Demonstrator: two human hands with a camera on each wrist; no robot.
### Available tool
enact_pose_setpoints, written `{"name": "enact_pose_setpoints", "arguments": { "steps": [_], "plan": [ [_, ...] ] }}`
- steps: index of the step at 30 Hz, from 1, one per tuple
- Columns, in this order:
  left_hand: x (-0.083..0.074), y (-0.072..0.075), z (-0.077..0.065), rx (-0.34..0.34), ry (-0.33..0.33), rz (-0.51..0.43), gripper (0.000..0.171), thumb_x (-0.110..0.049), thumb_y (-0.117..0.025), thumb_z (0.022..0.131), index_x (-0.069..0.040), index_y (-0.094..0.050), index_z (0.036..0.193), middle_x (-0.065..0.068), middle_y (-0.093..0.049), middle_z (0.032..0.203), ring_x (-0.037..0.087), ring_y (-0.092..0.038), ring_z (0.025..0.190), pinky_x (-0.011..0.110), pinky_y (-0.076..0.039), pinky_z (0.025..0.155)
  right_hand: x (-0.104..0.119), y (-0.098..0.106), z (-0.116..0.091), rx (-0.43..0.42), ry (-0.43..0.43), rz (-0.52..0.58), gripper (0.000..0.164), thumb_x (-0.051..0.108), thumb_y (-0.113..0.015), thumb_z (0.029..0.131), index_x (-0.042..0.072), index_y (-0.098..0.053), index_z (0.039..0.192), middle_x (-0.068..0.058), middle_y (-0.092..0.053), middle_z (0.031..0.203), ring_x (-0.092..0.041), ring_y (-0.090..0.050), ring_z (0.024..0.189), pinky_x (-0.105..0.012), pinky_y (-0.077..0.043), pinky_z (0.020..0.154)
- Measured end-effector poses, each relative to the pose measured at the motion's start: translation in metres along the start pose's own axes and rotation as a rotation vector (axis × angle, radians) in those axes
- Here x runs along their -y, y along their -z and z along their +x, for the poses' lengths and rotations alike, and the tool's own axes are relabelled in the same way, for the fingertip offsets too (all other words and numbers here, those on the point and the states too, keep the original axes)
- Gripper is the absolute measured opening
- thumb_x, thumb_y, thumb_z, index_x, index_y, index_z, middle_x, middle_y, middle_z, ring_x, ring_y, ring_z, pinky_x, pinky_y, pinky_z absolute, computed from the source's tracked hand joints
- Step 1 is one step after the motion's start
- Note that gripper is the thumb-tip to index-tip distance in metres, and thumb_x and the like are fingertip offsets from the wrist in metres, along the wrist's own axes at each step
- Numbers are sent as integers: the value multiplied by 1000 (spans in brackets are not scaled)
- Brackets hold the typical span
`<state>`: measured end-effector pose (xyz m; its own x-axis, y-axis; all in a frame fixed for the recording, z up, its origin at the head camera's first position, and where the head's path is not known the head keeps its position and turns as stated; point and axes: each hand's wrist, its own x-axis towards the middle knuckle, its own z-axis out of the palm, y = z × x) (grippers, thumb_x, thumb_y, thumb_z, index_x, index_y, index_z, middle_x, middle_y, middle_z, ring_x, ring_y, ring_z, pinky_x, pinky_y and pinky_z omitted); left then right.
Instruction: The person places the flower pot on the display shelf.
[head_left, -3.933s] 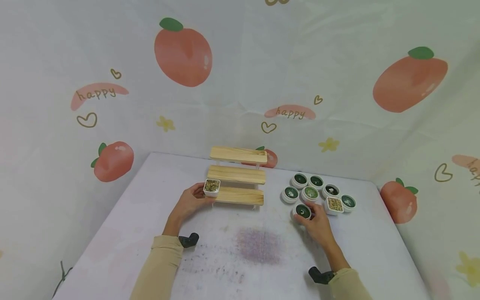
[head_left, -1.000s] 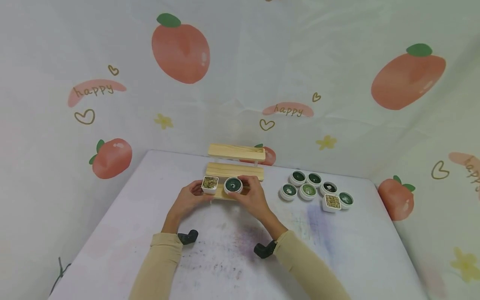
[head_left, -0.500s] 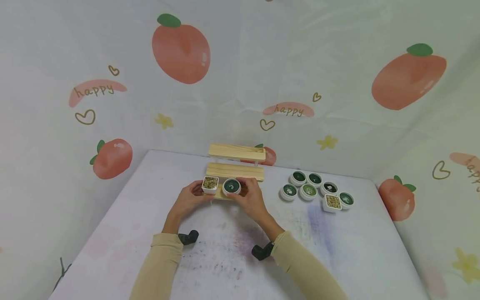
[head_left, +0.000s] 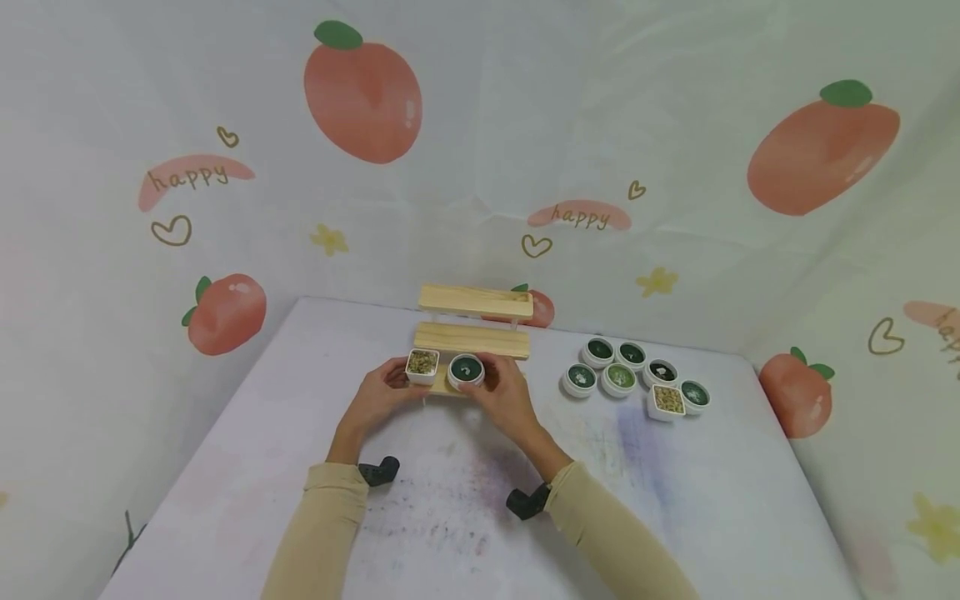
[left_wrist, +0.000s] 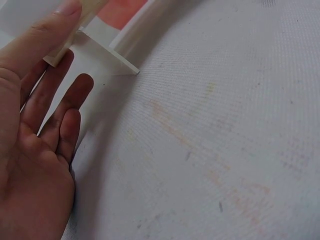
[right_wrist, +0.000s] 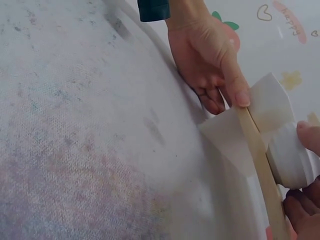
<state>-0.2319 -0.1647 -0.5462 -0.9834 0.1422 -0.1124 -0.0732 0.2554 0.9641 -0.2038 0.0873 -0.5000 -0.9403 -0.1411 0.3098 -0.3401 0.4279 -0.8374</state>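
My left hand (head_left: 382, 398) holds a small square white pot (head_left: 422, 365), topped with yellowish-brown bits, at the left end of the lowest wooden shelf (head_left: 447, 387). Its thumb (right_wrist: 242, 98) lies at the shelf's front edge; the other fingertips are partly hidden. Beside that pot, my right hand (head_left: 510, 404) grips a round white tub (head_left: 466, 372) with a dark green top and a pale mark. In the right wrist view, this tub (right_wrist: 290, 159) sits against the shelf board (right_wrist: 265, 175), thumb and fingers on opposite sides of it.
Above the lowest board rise a middle board (head_left: 471, 340) and a top board (head_left: 476, 302). To the right, several round tubs (head_left: 618, 379) cluster on the white table (head_left: 637, 517), with another square pot (head_left: 667, 402) at their front. Behind hangs a printed cloth (head_left: 480, 125).
My right hand has carried the round tub from the cluster leftward to the lowest shelf, beside the square pot. It has shifted only slightly in the last second. My left hand stays in place.
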Motion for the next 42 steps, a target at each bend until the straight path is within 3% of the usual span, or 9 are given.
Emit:
{"name": "enact_pose_setpoints", "arguments": {
  "steps": [11, 16, 23, 30, 42],
  "plan": [
    [0, -3, -1, -3, 28, 19, 82, -30, -90, 78, -14, -51, 147, 14, -60, 146, 33, -60, 130, 50, -47, 112, 0, 13, -5, 13, 31, 130, 52, 10, -84, 84, -2, -60, 128, -20, -63, 127, -36, -66, 119, -49, -54, 104],
    [0, -4, 0, -5, 36, 24, 83, -30, -90, 77, -13, -50, 148, 14, -60, 146, 32, -59, 131, 49, -46, 113, -1, 24, -8, -3, -50, 77, 52, 13, -85, 84, 1, -61, 129, -17, -65, 128, -33, -66, 120, -45, -54, 104],
    [-2, -6, 0, 2, 45, 24, 84, -30, -91, 76, -12, -50, 148, 15, -61, 144, 33, -60, 130, 49, -49, 110, -3, 47, -8, -20, -83, 133, 54, 9, -84, 84, -1, -59, 131, -21, -63, 131, -36, -63, 123, -47, -54, 104],
    [-2, -1, -1, -7, 39, 51, 85, -32, -91, 77, -12, -49, 149, 15, -61, 144, 31, -62, 128, 47, -50, 108, -7, 70, -5, -84, -62, 88, 55, 12, -83, 86, -2, -58, 132, -22, -62, 133, -40, -62, 124, -53, -52, 105],
    [-5, -1, 0, -3, 40, 35, 83, -31, -91, 77, -12, -51, 147, 15, -61, 144, 33, -61, 129, 49, -49, 109, -31, 108, -10, -189, -173, -44, 61, 16, -83, 86, -4, -56, 136, -24, -58, 138, -44, -55, 128, -54, -48, 108]
  ]
}}
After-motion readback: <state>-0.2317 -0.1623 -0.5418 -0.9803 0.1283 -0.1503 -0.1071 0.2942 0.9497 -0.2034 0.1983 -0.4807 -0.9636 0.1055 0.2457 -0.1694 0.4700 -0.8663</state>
